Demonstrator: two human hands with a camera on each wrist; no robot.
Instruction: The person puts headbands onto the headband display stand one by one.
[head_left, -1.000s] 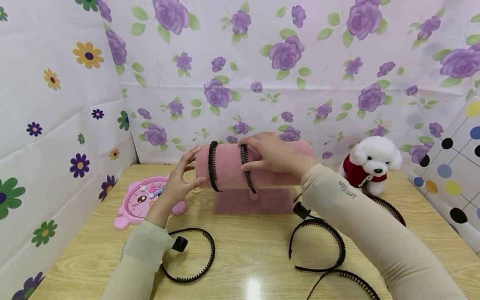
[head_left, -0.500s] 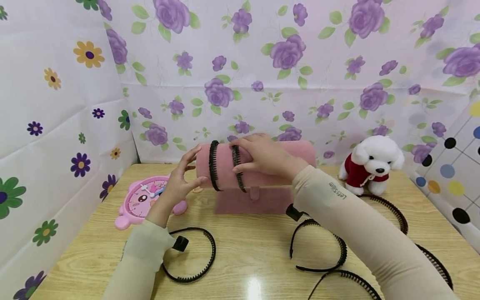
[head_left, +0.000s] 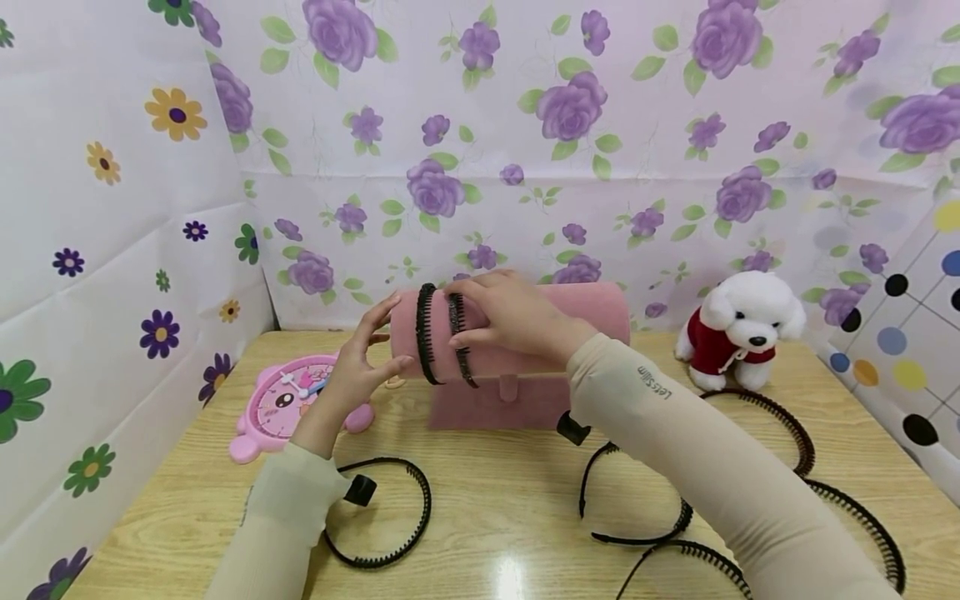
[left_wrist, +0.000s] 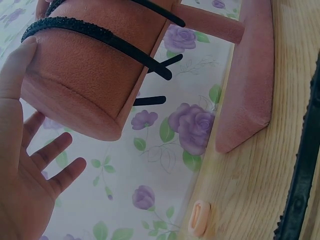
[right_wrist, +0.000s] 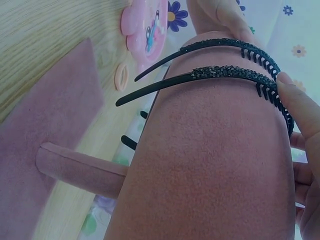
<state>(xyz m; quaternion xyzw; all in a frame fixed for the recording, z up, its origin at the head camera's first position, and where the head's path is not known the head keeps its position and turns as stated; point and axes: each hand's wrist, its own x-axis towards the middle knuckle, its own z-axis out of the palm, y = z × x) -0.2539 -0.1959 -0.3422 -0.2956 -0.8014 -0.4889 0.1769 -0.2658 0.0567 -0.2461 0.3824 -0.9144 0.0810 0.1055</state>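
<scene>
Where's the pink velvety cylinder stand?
In the head view, the stand is central on the wooden table, under the right hand, between the pink plastic clock and white plush dog.

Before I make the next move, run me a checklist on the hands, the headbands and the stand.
1. Pink roll steadied: ok; the left hand holds its end.
2. Inner headband in hand: ok; the right hand grips it.
3. Inner headband apart from the outer headband: ok; pink shows between them at the front.
4. Stand base resting on the table: ok.
5. Loose headbands on the right lying separately: not ok; some appear to touch.
6. Both bands snug behind the pink roll: cannot tell; no view shows the whole rear.
</scene>
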